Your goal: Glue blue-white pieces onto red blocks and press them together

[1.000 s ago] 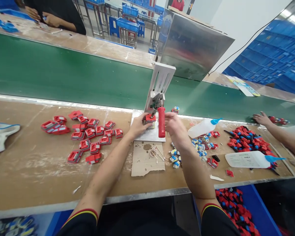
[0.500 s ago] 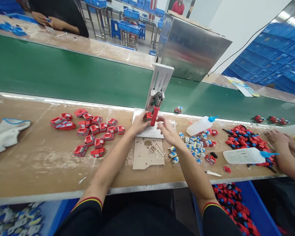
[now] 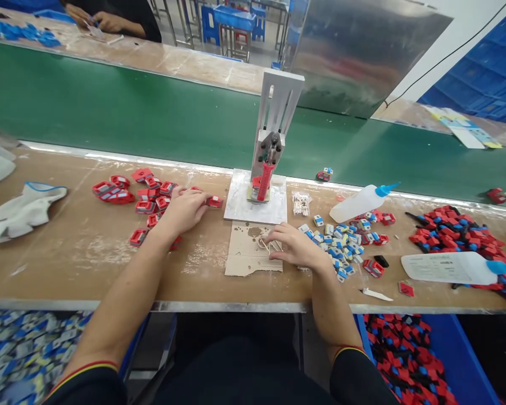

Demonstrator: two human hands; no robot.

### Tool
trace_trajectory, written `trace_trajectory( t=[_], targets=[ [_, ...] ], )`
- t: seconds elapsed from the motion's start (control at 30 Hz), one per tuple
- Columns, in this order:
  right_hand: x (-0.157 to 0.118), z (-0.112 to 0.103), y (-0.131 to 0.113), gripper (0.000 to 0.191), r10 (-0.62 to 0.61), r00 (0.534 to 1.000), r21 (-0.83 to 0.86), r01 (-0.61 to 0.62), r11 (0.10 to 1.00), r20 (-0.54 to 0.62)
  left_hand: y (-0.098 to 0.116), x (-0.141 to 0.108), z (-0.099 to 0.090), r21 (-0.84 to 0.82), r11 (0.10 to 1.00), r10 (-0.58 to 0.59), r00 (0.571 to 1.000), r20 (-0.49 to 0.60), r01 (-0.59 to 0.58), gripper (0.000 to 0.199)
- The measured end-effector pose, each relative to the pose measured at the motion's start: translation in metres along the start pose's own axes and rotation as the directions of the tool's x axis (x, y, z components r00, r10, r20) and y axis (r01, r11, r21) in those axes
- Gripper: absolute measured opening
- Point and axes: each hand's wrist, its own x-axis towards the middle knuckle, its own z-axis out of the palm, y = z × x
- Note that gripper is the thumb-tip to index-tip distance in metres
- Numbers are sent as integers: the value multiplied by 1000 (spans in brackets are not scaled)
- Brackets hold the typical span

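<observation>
My left hand (image 3: 188, 211) reaches over the group of small red plastic vehicle-shaped parts (image 3: 145, 206), its fingers apart and partly hiding some of them. One red part (image 3: 215, 201) lies just beyond its fingertips. My right hand (image 3: 294, 245) hovers at the right edge of a torn cardboard piece (image 3: 248, 260), thumb and fingers apart, close to some cotton swabs (image 3: 275, 246) lying there. Behind the hands stands a toggle clamp press with a red handle (image 3: 265, 181) on a white base plate (image 3: 240, 211). A red part sits under the clamp, partly hidden by the handle.
White-and-blue small parts (image 3: 341, 247) lie right of my right hand, with squeeze bottles (image 3: 358, 203) around them. A red-and-black heap (image 3: 455, 233) is farther right. A pack of swabs (image 3: 301, 203) sits beside the base plate. Behind runs a green belt (image 3: 152, 112); a co-worker's hands (image 3: 96, 19) are across it.
My left hand has left the clamp and moved left to the red parts. My right hand has come down from the clamp handle to the cardboard. The view has tilted lower.
</observation>
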Motion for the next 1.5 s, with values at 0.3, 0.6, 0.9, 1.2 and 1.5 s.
trace_trajectory(
  t=[0.3,0.6,0.9,1.2,1.5],
  targets=[
    [1,19,6,17,-80,994,28,82,996,-75,8,-1,7,-2,997,-71,997,6,71,46],
    [10,28,11,22,61,958,105,-33,994,-281,57,14,-2,-704,707,-298,931,-212,66,38],
    [5,22,6,11,50,945,115,-13,993,-324,82,-2,-12,-423,903,-109,992,-66,71,29],
    [9,25,0,19,16,929,69,10,998,-371,72,-7,-7,-773,625,-373,912,-171,110,39],
    [9,25,3,15,62,920,82,-32,996,-387,78,-4,12,-988,134,-485,875,3,78,46]
  ],
)
